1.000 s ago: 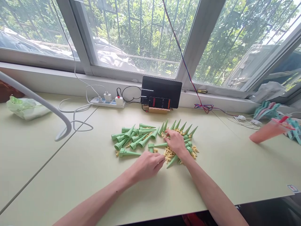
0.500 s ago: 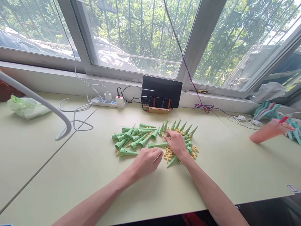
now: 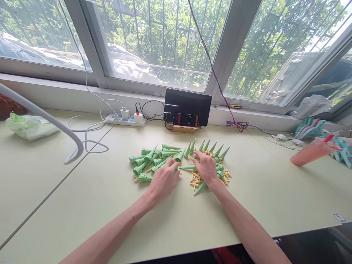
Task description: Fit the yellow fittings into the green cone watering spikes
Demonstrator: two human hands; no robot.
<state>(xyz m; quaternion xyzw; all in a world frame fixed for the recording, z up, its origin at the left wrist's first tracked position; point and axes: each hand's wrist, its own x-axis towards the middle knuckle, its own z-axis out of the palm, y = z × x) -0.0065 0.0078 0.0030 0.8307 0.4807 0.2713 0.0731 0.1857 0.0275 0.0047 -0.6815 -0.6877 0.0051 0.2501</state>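
Observation:
My left hand curls over the cap end of a green watering spike, whose tapered end points right. Its fingers hide that cap, and a bit of yellow shows beside the thumb. My right hand hovers over the right-hand heap, thumb and forefinger pinched at a small yellow T-shaped piece. Beneath and around it lie loose yellow pieces and more green spikes. Several spikes stand point-up behind my right hand. Left of my hands lies a pile of green spikes with ribbed caps.
A phone leans against a dark tablet at the back. A power strip with chargers sits by the window ledge. To the right tilts a cup of pink drink. A white curved stand crosses the left side.
My left hand has moved left and away from the yellow pieces, onto the cap of the single green spike. My right hand has stayed nearly still.

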